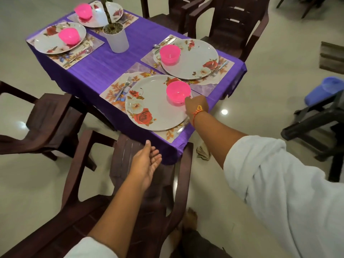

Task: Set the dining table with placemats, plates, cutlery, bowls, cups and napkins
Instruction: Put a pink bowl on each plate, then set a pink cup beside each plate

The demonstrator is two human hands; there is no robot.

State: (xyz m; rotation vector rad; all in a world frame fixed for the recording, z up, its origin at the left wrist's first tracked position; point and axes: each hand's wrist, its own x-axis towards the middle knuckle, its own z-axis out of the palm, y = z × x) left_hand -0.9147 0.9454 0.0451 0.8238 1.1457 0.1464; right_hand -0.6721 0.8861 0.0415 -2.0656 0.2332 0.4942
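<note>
Several floral placemats lie on the purple tablecloth (104, 69), each with a white rose-patterned plate and a pink bowl. On the nearest plate (158, 112) stands a pink bowl (177, 92); my right hand (195, 107) touches its near side, and its fingers are hidden behind the hand. A fork (123, 87) lies left of that plate on the placemat (113, 90). My left hand (147, 161) hovers relaxed and empty over a chair back, below the table edge. Other set places: right plate (197, 60) with bowl (169, 54), far-left plate (50, 41) with bowl (69, 35), and far bowl (83, 11).
A white pot with a plant (116, 37) stands mid-table. Dark brown chairs surround the table; one (130, 183) is right below my left hand. A blue jug (323, 90) sits on a dark chair at the right. A crumpled cloth (203, 152) lies on the floor.
</note>
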